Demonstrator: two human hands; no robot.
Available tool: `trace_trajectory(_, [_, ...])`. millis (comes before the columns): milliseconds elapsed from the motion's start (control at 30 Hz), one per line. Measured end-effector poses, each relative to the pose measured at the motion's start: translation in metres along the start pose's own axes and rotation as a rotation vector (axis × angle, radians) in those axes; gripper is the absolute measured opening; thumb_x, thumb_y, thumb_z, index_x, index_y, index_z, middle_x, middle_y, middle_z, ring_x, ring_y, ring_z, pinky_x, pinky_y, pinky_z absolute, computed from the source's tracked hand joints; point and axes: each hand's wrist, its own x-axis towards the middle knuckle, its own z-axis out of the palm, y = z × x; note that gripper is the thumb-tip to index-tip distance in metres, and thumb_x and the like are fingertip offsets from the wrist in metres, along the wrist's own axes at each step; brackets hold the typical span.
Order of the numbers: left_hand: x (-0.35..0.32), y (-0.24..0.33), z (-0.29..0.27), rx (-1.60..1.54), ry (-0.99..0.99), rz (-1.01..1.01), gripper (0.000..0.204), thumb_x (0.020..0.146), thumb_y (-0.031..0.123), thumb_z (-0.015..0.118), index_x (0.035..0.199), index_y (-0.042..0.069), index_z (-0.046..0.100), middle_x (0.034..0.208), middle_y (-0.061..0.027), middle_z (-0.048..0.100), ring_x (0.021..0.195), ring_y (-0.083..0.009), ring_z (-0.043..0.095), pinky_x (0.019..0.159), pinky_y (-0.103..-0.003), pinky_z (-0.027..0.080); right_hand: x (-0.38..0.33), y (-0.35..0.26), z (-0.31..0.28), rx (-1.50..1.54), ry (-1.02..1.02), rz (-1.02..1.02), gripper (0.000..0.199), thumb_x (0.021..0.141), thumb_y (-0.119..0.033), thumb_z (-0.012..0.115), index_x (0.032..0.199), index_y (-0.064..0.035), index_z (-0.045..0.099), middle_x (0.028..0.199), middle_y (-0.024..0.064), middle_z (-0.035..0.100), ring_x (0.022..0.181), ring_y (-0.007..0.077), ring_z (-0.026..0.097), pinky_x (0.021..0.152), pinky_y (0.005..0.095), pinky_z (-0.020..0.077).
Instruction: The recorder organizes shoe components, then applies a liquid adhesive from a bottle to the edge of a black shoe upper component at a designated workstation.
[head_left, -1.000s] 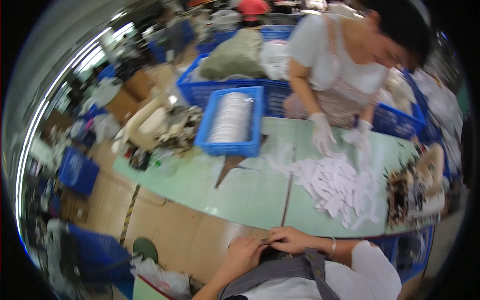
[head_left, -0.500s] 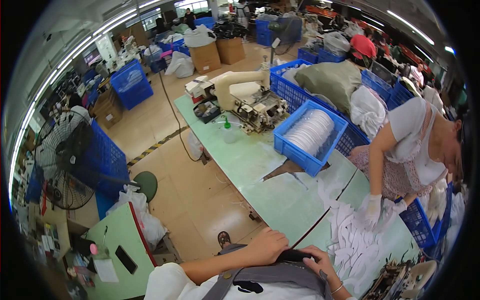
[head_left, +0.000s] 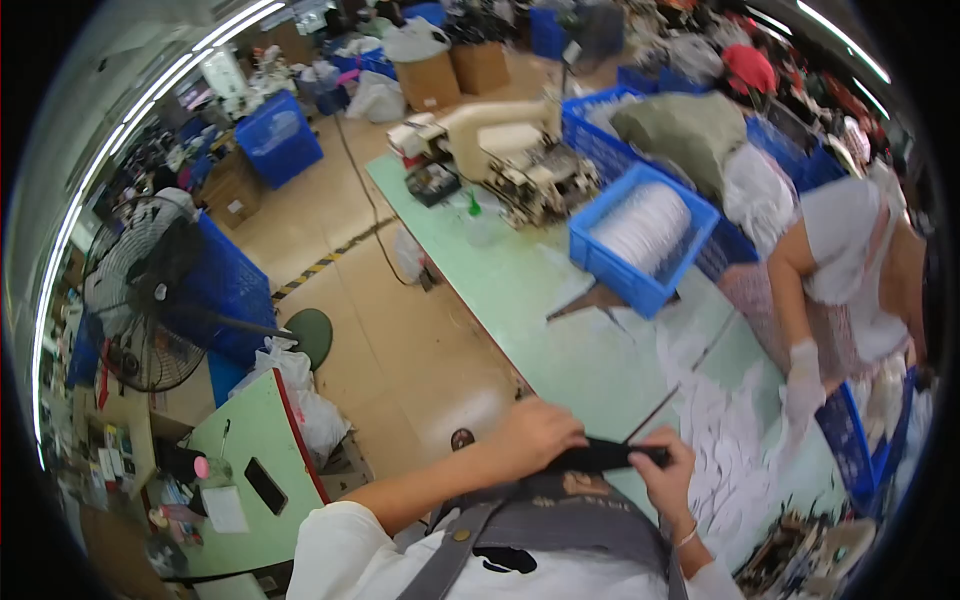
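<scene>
My left hand (head_left: pixel 540 437) is closed on one end of a black strip of what looks like cloth (head_left: pixel 597 456). My right hand (head_left: pixel 664 466) pinches the strip's other end, thumb on top. It stretches between the two hands, above the grey apron (head_left: pixel 570 505) I wear. Just beyond and to the right, flat white curved pieces (head_left: pixel 725 440) lie heaped on the pale green table (head_left: pixel 480 260). Its edge runs close past my hands. Exactly what the black piece is I cannot make out.
A blue crate (head_left: pixel 645 290) of stacked white pieces stands on the table, behind it a sewing machine (head_left: pixel 510 150). At right a co-worker's gloved hand (head_left: pixel 803 385) hangs near another blue crate (head_left: pixel 845 440). Left are a small green table (head_left: pixel 240 440) with a phone (head_left: pixel 265 487) and a fan (head_left: pixel 140 290).
Both my hands have risen away from my body, and the black strip now shows stretched between them. The co-worker's hand has left the white pieces. The whole view has shifted.
</scene>
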Motion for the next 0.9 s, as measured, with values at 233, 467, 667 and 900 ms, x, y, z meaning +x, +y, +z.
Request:
trace_trajectory(233, [0.028,0.014,-0.013,-0.744,0.411,-0.641,0.039,0.085,0.017,0.056,0.117,-0.001,0.042,0.102,-0.0077,0.054,0.094,-0.021,0.053,0.084,-0.035,0.042,0.026,-0.016,0.004,-0.443,0.269,-0.639,0.028,0.057,0.005,0.07,0.082,-0.0032,0.061,0.078,0.0068,0.056,0.067,0.0183,0.051,0.058,0.0295,0.0404])
trace_trajectory(467, [0.036,0.017,0.016,-1.286,0.105,-0.901,0.032,0.087,0.012,0.051,0.116,0.0,0.044,0.108,-0.0087,0.055,0.095,-0.016,0.055,0.079,-0.03,0.046,0.011,-0.01,0.022,-0.662,-0.235,-0.795,0.033,0.067,-0.018,0.067,0.099,-0.0092,0.061,0.096,0.0033,0.055,0.088,0.0184,0.052,0.083,0.0372,0.0384])
trace_trajectory(667, [0.029,0.018,0.015,-1.252,-0.039,-0.79,0.034,0.081,0.01,0.061,0.11,-0.001,0.048,0.102,-0.0079,0.057,0.09,-0.0137,0.056,0.076,-0.028,0.047,0.008,-0.015,0.001,-0.154,0.219,-0.057,0.042,0.071,-0.013,0.067,0.111,-0.0065,0.056,0.104,0.011,0.055,0.09,0.0206,0.052,0.076,0.0328,0.0419])
trace_trajectory(900, [0.042,0.033,0.035,-0.875,0.114,-0.662,0.043,0.078,0.011,0.063,0.115,-0.002,0.045,0.107,-0.0092,0.053,0.089,-0.0132,0.054,0.076,-0.026,0.046,-0.003,0.004,0.013,0.046,0.138,0.154,0.022,0.079,-0.01,0.062,0.068,-0.0018,0.045,0.058,-0.0015,0.045,0.053,0.0018,0.04,0.044,0.0196,0.031])
